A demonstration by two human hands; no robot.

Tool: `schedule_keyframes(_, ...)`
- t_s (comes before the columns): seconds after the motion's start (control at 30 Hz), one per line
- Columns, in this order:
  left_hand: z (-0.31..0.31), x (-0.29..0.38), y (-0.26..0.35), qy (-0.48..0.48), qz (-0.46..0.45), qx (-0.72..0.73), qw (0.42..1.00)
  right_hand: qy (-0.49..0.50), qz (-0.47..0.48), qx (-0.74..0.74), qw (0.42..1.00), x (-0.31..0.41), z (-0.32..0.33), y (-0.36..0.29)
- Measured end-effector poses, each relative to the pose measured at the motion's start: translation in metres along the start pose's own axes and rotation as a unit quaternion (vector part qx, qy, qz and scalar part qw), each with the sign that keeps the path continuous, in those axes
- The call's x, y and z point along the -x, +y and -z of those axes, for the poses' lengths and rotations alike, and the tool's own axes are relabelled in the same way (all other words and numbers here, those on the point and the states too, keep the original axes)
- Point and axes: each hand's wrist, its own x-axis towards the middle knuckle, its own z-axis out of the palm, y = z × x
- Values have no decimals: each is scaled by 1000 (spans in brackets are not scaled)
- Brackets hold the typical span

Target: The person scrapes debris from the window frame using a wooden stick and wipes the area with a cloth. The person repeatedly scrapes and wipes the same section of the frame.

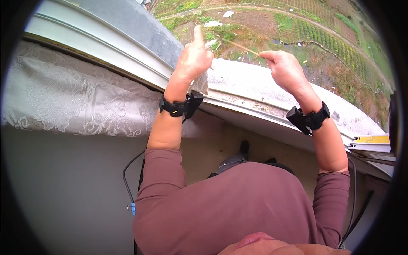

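Note:
My right hand (287,68) pinches one end of a thin tan stick or stalk (241,47) between thumb and forefinger. The stick points left, out over the ground beyond the window. My left hand (195,59) is raised at the window opening, its index finger stretched forward and the other fingers curled. Below its palm hangs a crumpled, translucent piece of plastic (200,83), which seems to be held in the curled fingers. Both hands are above the white outer windowsill (239,75), apart from each other.
A dirty window track (245,103) runs along the sill. White sliding frames (105,41) stand at left, above a patterned pale curtain (79,92). A yellow-and-white frame end (371,143) is at right. Black wrist devices (191,103) have cables trailing down. Fields (325,35) lie far below outside.

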Motion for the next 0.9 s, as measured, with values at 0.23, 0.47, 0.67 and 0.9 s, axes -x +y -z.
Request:
schedule_keyframes(0.23,-4,56,-25,-71,31,241,967,-26,61,131,989,41,33,8)
schedule_keyframes(0.47,2,118,-69,-10,177,529,830,-54,173,74,981,73,13,-21)
schedule_keyframes(0.67,-4,133,-84,-2,181,505,844,-107,211,93,967,71,-5,-44)
schedule_keyframes(0.9,-21,133,-97,35,177,397,900,-125,220,162,954,64,-6,-63)
